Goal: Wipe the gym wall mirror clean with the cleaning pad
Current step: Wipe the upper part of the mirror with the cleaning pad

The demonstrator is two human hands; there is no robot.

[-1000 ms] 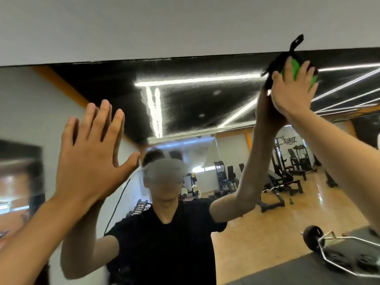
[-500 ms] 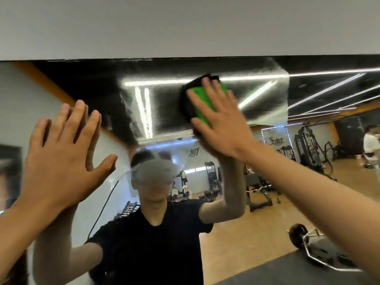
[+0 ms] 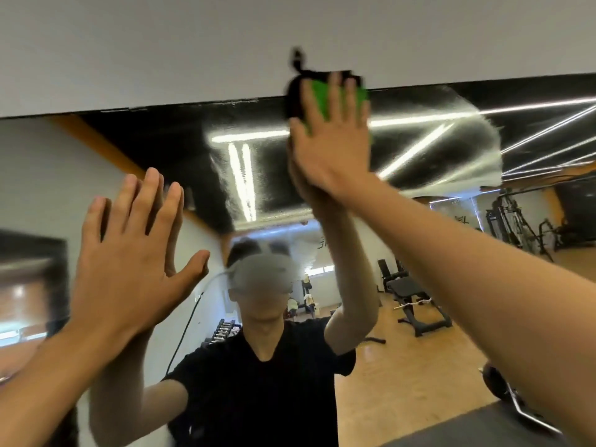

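Right hand (image 3: 335,146) flat, pressing green pad (image 3: 325,98) on mirror (image 3: 258,175); left hand (image 3: 129,256) spread flat.

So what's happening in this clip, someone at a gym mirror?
A person is wiping a gym wall mirror. The right hand presses a green and black cleaning pad flat against the glass, right at the mirror's top edge, where the pad overlaps the white wall above. The left hand, fingers spread, rests flat on the glass lower down. A streaky wiped patch shows below and to both sides of the pad.
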